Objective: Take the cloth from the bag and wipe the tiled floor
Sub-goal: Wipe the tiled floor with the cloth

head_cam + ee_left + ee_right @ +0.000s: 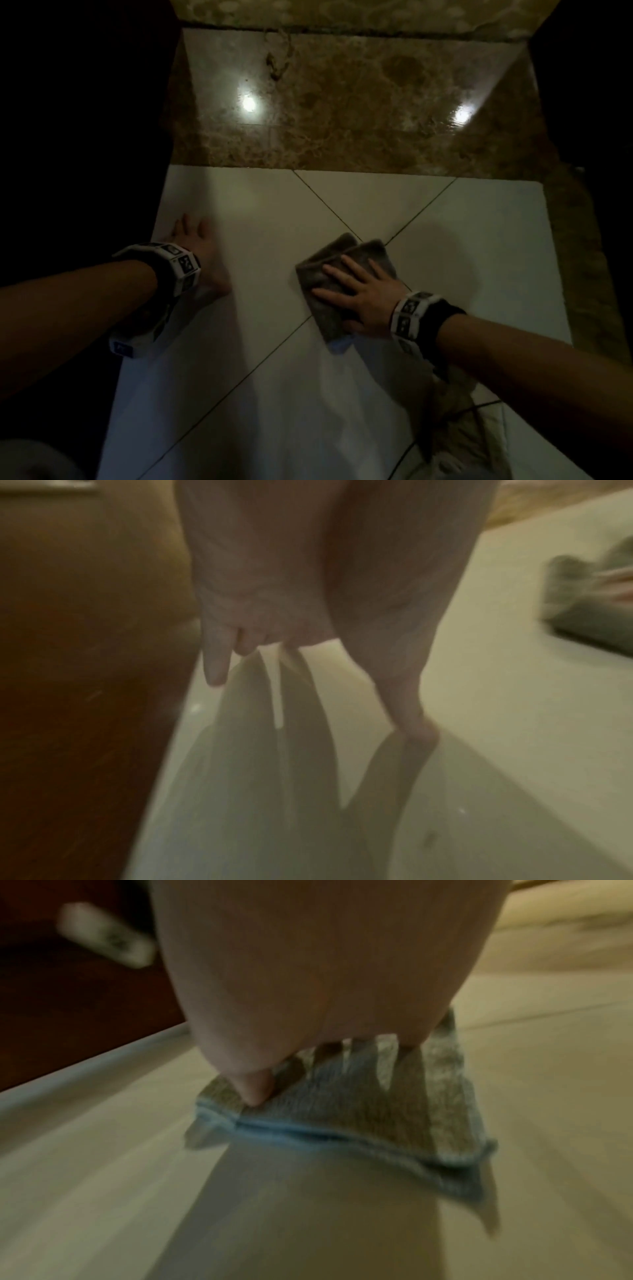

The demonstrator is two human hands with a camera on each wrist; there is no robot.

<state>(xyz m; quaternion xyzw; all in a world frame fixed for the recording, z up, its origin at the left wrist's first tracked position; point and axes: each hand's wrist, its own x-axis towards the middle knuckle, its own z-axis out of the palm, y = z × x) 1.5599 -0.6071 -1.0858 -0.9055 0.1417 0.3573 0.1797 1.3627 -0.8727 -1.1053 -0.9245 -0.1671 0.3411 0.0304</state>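
Note:
A folded grey cloth (329, 274) lies flat on the white tiled floor (260, 219), near where two grout lines cross. My right hand (356, 291) presses down on it with straight, spread fingers. The right wrist view shows the cloth (342, 1118) with a pale blue hem under my right hand (308, 988), thumb tip on its near corner. My left hand (202, 253) rests flat on the tile beside a dark wall, fingers spread. In the left wrist view my left hand (308, 593) leans on the tile and the cloth (582, 601) shows blurred at far right.
A glossy brown marble strip (359, 113) runs across beyond the white tiles, with two light reflections. Dark walls (85, 137) flank both sides. Something beige and crumpled (455, 428), perhaps the bag, lies under my right forearm. A brown wooden surface (85, 669) stands beside the left hand.

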